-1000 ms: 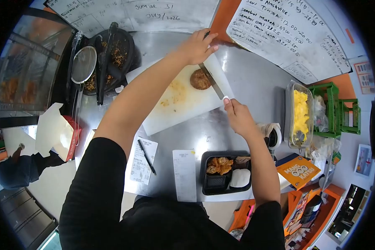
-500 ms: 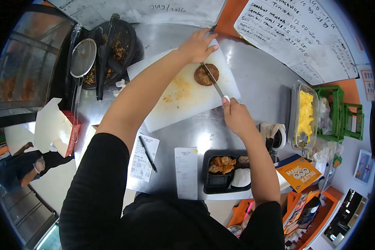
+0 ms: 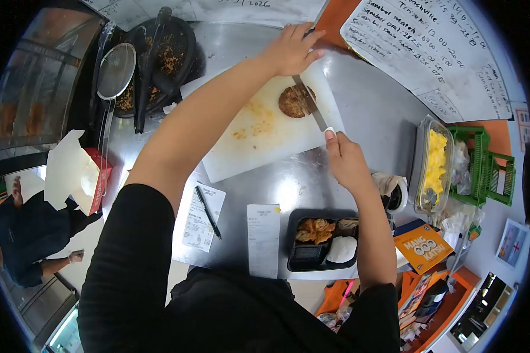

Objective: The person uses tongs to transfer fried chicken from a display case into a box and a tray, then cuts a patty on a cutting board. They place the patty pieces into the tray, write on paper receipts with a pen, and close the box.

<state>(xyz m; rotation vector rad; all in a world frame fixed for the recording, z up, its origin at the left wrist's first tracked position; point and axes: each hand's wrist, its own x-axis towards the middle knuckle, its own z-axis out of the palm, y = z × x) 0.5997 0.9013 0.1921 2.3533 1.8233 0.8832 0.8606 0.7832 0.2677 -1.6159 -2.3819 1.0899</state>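
A round browned patty lies on the white cutting board, which has yellowish stains and crumbs. My right hand is closed around the near end of a knife. The blade runs diagonally over the right part of the patty, where cut lines show. At the far end of the blade my left hand rests with palm down and fingers spread, hiding that end. Below my right forearm sits a black compartment tray with fried pieces and a white mound.
Two paper slips and a pen lie in front. At left are a stone mortar, a strainer and a red-and-white box. A yellow-filled container stands right. Another person is at far left.
The knife has shifted from the patty's middle to its right part, and its blade shows broader. Both hands moved slightly right. The other person's arms have spread apart.
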